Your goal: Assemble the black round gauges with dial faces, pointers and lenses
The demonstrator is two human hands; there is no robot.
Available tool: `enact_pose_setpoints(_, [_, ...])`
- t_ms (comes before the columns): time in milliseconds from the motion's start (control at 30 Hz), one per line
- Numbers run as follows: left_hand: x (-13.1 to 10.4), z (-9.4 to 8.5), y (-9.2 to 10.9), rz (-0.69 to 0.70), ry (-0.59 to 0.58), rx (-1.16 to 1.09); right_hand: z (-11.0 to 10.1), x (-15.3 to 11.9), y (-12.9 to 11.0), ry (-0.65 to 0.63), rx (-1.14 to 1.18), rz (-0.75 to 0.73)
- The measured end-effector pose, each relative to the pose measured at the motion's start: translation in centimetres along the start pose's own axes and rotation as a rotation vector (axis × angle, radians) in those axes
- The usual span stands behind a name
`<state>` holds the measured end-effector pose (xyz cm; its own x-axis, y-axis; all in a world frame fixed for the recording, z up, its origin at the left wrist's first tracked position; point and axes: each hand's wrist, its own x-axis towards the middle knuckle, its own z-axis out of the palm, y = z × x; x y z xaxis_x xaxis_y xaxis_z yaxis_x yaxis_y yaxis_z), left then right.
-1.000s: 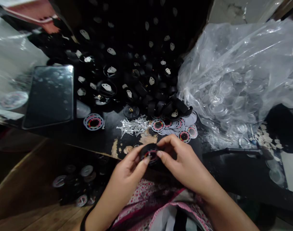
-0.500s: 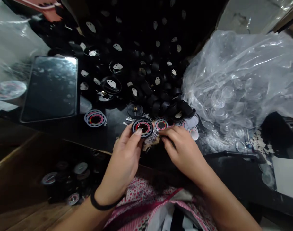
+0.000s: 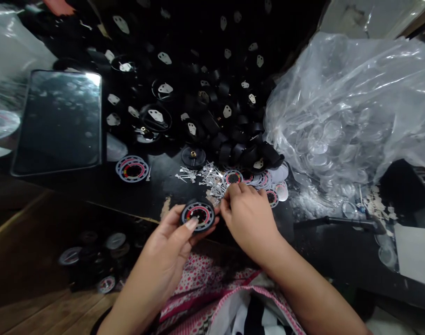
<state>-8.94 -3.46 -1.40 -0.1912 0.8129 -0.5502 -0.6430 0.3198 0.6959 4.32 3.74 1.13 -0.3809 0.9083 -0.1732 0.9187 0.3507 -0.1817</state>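
My left hand [image 3: 172, 244] grips a round black gauge [image 3: 204, 211] with a red, grey and yellow dial, tilted toward me; the thumb presses near the dial's middle. My right hand [image 3: 252, 216] is closed just right of it, fingertips bent together at the edge of a pile of small white gauge pointers [image 3: 209, 176]. Whatever those fingers pinch is hidden. Loose printed dials [image 3: 264, 180] lie beyond my right hand, partly overlapping. Behind the pointers rests an open black gauge case [image 3: 193, 158] with a brass centre.
Many black gauge cases [image 3: 208, 116] heap up at the back. A dark tablet-like panel [image 3: 58, 123] and two dials [image 3: 132, 169] are on the left. A clear bag of transparent discs [image 3: 324, 135] and a black-handled tool [image 3: 341, 223] sit right. Below left, a box [image 3: 23, 260] holds gauges.
My left hand has drawn the gauge down toward me, away from the pointers. My right hand has shifted slightly left, its fingers now over the pile's right edge. The view has tilted slightly.
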Motion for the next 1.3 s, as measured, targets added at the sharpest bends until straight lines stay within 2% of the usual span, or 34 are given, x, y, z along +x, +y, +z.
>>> enact_pose_setpoints(100, [0.1, 0.8, -0.3, -0.061, -0.052, -0.091, 0.1, -0.2, 0.1, 0.008, 0.007, 0.003])
enact_pose_setpoints(200, [0.7, 1.4, 0.2, -0.012, -0.085, -0.138, 0.1, -0.2, 0.2, 0.013, 0.016, 0.001])
enact_pose_setpoints(367, [0.5, 1.3, 1.0, 0.079, -0.008, -0.134, 0.2, 0.1, 0.5, 0.028, 0.043, -0.002])
enact_pose_setpoints(500, [-0.2, 1.2, 0.1, 0.051, -0.039, -0.113, -0.1, -0.1, 0.9, 0.042, 0.193, 0.042])
enact_pose_setpoints(667, [0.5, 2.2, -0.8, 0.051, -0.084, -0.115, -0.3, -0.4, 1.2, 0.066, 0.313, 0.026])
enact_pose_setpoints(867, [0.5, 2.6, -0.8, 0.158, -0.058, -0.096, 0.1, -0.4, 1.4, 0.106, 0.378, 0.046])
enact_pose_setpoints(1033, [1.0, 2.6, -0.6, 0.139, -0.036, -0.049, 0.2, -0.6, 1.2, 0.078, 0.41, -0.022])
enact_pose_setpoints(1200, [0.9, 2.9, -0.4, 0.115, -0.09, -0.066, 0.1, -1.8, 2.3, 0.177, 0.318, -0.155])
enact_pose_setpoints(1300, [0.5, 3.1, -0.4, 0.093, -0.087, -0.087, 0.0, -2.4, 3.0, 0.239, 0.26, -0.181])
